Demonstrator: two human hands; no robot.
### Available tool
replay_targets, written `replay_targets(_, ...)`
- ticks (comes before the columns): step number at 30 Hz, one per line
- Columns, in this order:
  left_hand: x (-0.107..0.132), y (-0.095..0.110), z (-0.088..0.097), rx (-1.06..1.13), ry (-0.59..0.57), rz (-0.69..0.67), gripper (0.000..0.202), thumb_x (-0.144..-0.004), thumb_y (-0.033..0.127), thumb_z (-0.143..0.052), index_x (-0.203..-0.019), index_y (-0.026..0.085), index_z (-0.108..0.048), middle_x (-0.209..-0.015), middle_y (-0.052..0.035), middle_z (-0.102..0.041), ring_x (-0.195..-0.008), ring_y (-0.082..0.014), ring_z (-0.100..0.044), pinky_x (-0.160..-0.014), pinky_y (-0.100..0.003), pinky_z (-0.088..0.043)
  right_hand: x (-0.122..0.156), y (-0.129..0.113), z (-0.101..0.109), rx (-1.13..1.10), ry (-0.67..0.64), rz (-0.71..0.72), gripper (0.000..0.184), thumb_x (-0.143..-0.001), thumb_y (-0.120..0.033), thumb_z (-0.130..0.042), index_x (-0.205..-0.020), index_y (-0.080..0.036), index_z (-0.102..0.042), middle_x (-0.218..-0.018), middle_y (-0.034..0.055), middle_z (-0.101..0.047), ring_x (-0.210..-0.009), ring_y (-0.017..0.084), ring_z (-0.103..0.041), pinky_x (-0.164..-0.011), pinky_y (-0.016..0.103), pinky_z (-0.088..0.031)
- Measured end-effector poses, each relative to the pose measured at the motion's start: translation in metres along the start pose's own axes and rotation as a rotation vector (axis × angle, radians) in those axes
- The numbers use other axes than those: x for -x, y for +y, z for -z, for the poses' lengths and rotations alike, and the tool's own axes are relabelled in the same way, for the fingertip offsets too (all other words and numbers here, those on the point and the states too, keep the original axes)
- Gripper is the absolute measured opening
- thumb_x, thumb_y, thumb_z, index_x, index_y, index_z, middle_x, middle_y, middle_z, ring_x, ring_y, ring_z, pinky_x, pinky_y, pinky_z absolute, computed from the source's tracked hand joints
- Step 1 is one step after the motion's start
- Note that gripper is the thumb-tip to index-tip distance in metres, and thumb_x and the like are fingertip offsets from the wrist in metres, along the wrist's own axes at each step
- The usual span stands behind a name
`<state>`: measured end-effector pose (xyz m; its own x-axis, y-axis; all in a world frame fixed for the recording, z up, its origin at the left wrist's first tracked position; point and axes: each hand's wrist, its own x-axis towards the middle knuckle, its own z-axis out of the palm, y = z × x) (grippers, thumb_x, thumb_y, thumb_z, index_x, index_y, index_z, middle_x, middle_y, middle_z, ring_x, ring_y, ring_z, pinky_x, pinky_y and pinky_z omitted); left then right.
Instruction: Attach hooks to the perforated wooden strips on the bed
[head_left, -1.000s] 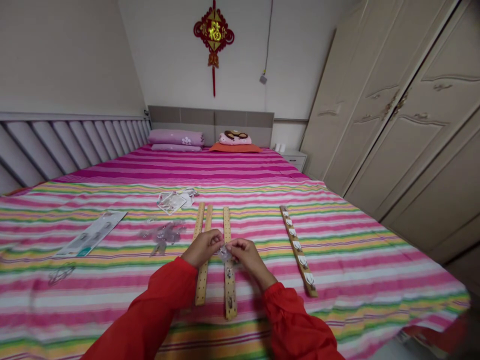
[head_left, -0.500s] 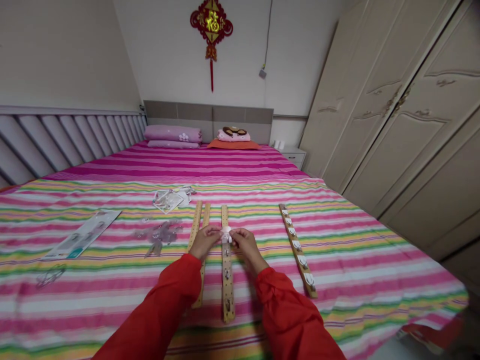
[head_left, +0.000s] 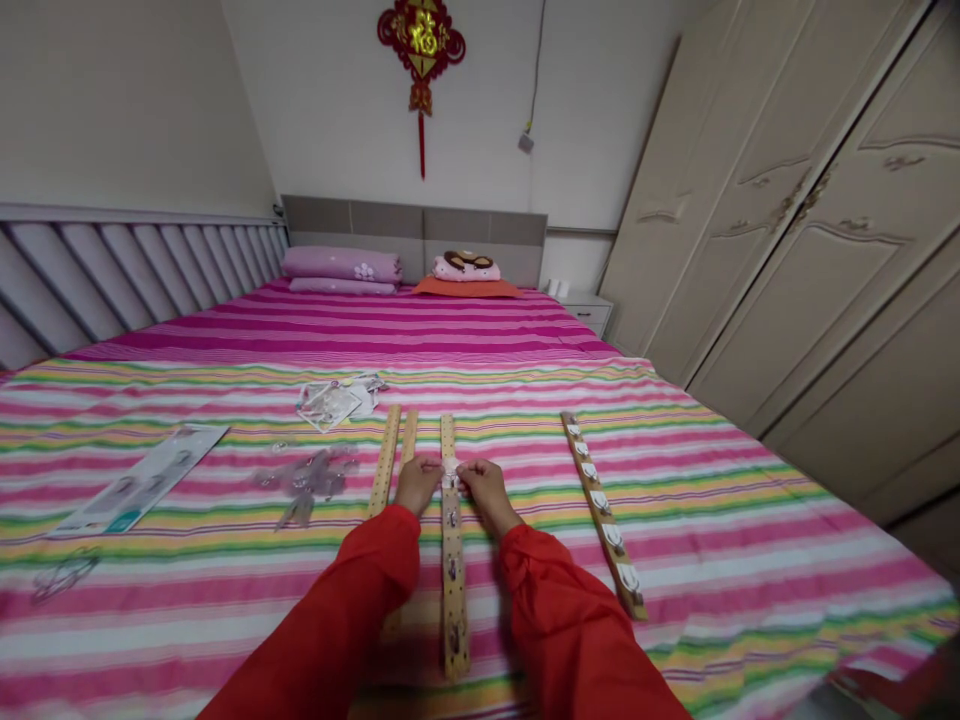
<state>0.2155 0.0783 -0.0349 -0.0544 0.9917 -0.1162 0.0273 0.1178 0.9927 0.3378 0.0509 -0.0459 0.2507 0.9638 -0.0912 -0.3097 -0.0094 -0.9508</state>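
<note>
A perforated wooden strip [head_left: 452, 550] lies lengthwise in front of me, with several small metal hooks along its nearer part. On its upper half sits a small whitish hook [head_left: 450, 473]; its details are blurred. My left hand [head_left: 418, 487] pinches its left side with closed fingertips. From the right, my right hand [head_left: 486, 490] closes thumb and finger on its other side. Left of this strip lie two more perforated wooden strips [head_left: 385, 455], partly covered by my left hand and sleeve.
To the right lies a wooden strip with white hooks [head_left: 602, 505]. On the left are clear plastic pieces [head_left: 311, 480], a long hook package [head_left: 142, 485], a thin clear loop [head_left: 66, 573] and a pile of packets [head_left: 341, 400]. A striped sheet [head_left: 712, 560] covers the bed.
The view has shifted slightly, so the strips appear a little lower and larger. Both hands stay at the whitish hook on the middle strip, with fingertips still pinched.
</note>
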Motion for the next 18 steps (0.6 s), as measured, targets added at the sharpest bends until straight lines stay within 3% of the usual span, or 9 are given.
replay_targets(18,-0.004,-0.013,-0.004,-0.170,0.062,-0.023,0.007,-0.059,0.013,-0.064,-0.065,0.014,-0.064,-0.057,0.0003,-0.064,-0.059,-0.0139,-0.061,-0.057,-0.023,-0.047,-0.007,0.017,0.001,0.053,0.047,0.008,0.008,-0.053,-0.022,-0.062,-0.052,-0.017,-0.056,-0.040,-0.0057,-0.053,-0.039,0.009,-0.047,-0.040,0.020,-0.035)
